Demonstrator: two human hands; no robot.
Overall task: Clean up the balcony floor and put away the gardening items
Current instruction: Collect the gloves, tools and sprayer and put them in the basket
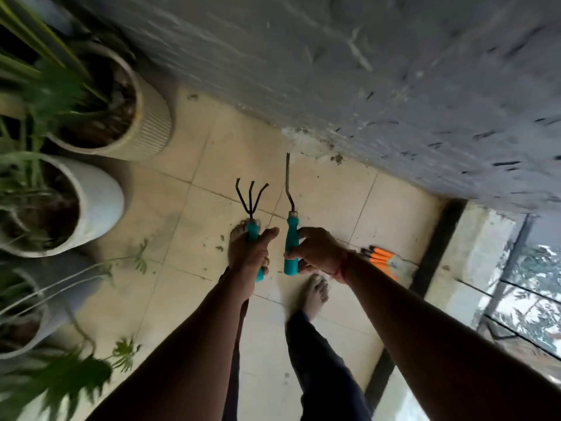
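both forearms are reaching mid-frame: left hand [247, 256] is gripping a hand rake [252, 208], right hand [315, 252] a weeder [290, 226], fingers curled around handles. orange gloves [383, 259] and soil crumbs [218, 247] are awaiting cleanup, lower right.

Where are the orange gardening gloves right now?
The orange gloves lie on the tiled floor just beyond the right hand, near the dark door track.

single head-mounted wide-angle view, facing steeply down from standing height onto tiled floor [243, 153], close above outstretched forearms.
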